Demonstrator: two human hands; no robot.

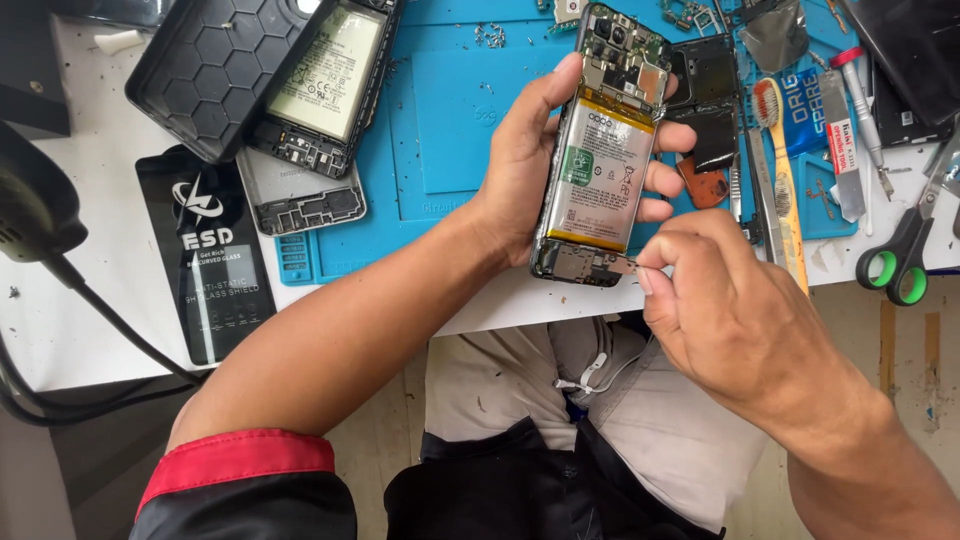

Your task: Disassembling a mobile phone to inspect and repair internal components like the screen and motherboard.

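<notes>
Your left hand (530, 150) is gripping an opened smartphone (600, 150) with its back cover off, fingers wrapped around both long edges, holding it tilted above the near edge of the table (90, 300). Your right hand (720, 310) is pinching closed at the phone's lower right corner, thumb and forefinger pressing on something small; whether that is a tool tip or a loose part is too tiny to tell. The battery (600, 170) is lying exposed just above that corner, so a slip of the pinch could be scraping or puncturing it, and any loose piece could be dropping off the edge into your lap, since the phone is hanging past the blue repair mat (450, 130). The mat is covering the white table and is crowded: a second opened phone (325, 85) beside a black hexagon-patterned case (205, 70) at the left, a toothbrush (780, 170) and green-handled scissors (905, 255) at the right, small screws scattered near the top. A black cable (100, 310) is trailing off the left side. Below, a worn, stained floor is showing.
</notes>
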